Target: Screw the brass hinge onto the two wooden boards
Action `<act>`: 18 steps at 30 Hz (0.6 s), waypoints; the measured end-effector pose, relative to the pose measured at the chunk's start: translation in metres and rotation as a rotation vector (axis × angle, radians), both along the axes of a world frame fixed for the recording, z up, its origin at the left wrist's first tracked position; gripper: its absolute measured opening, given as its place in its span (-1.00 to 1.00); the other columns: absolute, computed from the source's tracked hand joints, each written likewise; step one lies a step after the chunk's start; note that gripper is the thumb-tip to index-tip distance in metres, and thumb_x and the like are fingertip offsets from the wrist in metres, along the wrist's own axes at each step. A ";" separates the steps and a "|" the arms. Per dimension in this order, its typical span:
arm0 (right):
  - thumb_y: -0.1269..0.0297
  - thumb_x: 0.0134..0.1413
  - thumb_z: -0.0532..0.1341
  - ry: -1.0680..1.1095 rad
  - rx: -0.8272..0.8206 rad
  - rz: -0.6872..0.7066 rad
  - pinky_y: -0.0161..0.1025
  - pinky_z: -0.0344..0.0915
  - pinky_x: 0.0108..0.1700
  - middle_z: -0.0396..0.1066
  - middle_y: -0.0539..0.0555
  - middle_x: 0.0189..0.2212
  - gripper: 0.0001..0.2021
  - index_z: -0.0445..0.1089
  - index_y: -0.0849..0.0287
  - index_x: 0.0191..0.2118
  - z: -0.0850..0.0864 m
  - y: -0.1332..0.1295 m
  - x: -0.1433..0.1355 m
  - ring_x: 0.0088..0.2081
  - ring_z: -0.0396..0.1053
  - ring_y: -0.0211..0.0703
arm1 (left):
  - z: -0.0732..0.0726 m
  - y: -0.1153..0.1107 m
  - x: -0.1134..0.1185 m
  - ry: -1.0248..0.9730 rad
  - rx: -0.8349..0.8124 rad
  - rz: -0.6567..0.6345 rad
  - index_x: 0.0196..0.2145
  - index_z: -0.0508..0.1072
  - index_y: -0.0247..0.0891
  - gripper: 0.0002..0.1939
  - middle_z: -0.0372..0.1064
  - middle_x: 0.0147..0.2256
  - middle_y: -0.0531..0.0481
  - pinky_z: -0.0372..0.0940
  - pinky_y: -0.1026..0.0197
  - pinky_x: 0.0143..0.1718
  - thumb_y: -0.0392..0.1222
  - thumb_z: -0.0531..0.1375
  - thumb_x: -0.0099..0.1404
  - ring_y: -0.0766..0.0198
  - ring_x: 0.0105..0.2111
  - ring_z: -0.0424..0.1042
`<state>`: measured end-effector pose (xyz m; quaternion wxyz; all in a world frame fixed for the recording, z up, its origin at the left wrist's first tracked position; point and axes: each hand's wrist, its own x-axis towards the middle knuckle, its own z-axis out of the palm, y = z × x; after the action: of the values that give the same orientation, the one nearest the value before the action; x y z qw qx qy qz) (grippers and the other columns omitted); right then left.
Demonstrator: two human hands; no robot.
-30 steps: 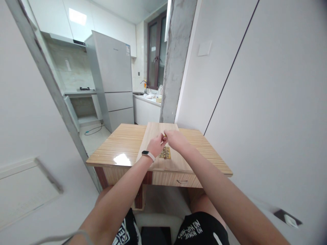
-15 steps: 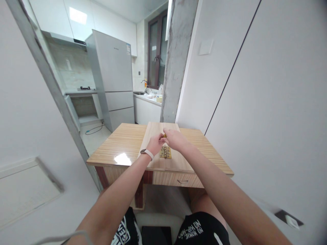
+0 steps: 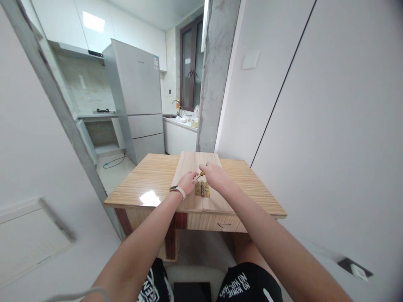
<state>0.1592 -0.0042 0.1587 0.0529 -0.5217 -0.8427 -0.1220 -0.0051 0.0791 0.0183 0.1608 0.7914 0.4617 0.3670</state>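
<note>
My right hand (image 3: 214,176) is closed around the yellow handle of a screwdriver (image 3: 202,173). Its thin shaft slants down and left toward the upper left corner of a brass hinge (image 3: 202,189). Beside the shaft's lower end is my left hand (image 3: 188,183), its finger and thumb stretched out and slightly apart; whether a small screw is at the tip is too small to tell. The hinge lies opened flat across the seam between two pale wooden boards (image 3: 189,163), and several screw holes or heads show on its leaves.
The boards lie on a wood-grain table (image 3: 135,178) with a drawer (image 3: 217,222) at its front. A white wall (image 3: 315,126) rises close on the right. Behind the table stand a grey pillar (image 3: 214,84) and a silver refrigerator (image 3: 138,92).
My hands have drawn apart a little. The screwdriver has come down toward the hinge's upper left corner, and its shaft now shows. My left hand has lowered slightly. The camera view has shifted a little.
</note>
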 end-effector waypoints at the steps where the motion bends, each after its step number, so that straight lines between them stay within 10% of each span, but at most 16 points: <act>1: 0.46 0.34 0.04 0.004 0.004 0.006 -0.27 0.17 -0.22 0.40 0.17 -0.14 -0.76 0.37 0.14 0.00 0.000 -0.001 0.000 -0.17 0.43 -0.10 | -0.004 0.002 0.000 0.046 -0.005 0.006 0.00 0.50 -0.26 -0.63 0.48 -0.06 -0.14 0.38 0.16 -0.03 -0.44 0.18 0.25 0.21 -0.17 0.50; 18: 0.37 0.42 0.04 0.375 0.144 -0.034 -0.29 0.16 -0.11 0.40 0.12 -0.11 -0.83 0.34 0.12 -0.03 -0.025 -0.028 0.049 -0.11 0.37 -0.13 | -0.008 0.010 -0.009 0.256 0.039 0.143 -0.26 0.55 -0.23 -0.80 0.51 -0.24 -0.12 0.32 0.14 -0.07 -0.28 0.11 0.37 0.14 -0.19 0.47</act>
<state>0.2077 -0.0321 0.1341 0.2439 -0.5441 -0.7984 -0.0837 -0.0137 0.0886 0.0106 0.0587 0.7998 0.5266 0.2822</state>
